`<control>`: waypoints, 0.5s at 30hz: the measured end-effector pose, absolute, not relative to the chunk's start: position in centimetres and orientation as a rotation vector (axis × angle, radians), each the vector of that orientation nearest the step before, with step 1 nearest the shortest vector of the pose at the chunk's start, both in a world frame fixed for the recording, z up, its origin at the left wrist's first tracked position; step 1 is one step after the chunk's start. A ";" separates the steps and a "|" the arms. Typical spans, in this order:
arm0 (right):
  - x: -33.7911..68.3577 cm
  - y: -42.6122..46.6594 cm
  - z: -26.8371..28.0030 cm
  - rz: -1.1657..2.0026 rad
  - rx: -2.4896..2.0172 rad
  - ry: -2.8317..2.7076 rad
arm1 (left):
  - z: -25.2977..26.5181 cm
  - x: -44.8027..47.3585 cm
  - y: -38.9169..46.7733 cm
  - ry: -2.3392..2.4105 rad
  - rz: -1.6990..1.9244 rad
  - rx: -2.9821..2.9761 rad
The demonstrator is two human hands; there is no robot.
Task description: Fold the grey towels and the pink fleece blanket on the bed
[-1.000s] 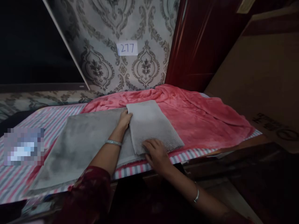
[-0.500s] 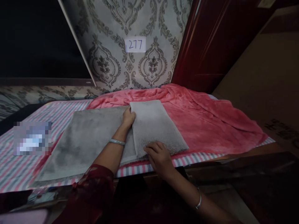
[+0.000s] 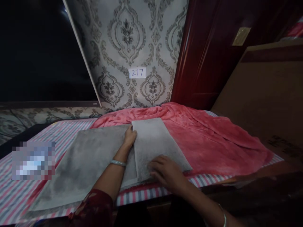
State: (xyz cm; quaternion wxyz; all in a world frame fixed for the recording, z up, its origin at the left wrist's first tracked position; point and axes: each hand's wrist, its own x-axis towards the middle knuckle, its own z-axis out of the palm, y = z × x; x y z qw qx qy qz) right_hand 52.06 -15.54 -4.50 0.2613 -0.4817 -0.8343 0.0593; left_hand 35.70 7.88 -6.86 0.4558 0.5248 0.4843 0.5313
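Observation:
A grey plush mat (image 3: 94, 157) lies across the surface, with its right part folded over into a flap (image 3: 153, 142) pointing left. My left hand (image 3: 130, 137) is closed on the flap's left edge near its far corner, thumb on top. My right hand (image 3: 169, 173) rests on the flap's near end, its fingers spread and slightly bent, holding nothing. Beneath the mat is a pink plush blanket (image 3: 208, 145), rumpled along its far side.
A striped cloth (image 3: 63, 129) covers the table. Behind stand a dark screen (image 3: 42, 53) and a patterned wall with a paper label (image 3: 137, 72). To the right are a dark red door (image 3: 203, 56) and a large cardboard box (image 3: 265, 88). A blurred-out patch (image 3: 33, 160) sits at left.
The view has tilted up, so everything sits lower. My right hand has slid a little rightward over the flap and its fingers have spread. My left hand keeps its hold on the edge.

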 end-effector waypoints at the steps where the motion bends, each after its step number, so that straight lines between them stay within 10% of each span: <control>1: 52.8 -14.9 -3.9 0.149 -1.348 -2.254 | -6.9 35.7 7.8 1.195 1.305 1.298; 15: 51.7 -14.2 -5.8 0.200 -1.440 -2.451 | -6.2 35.8 7.4 1.208 1.361 1.316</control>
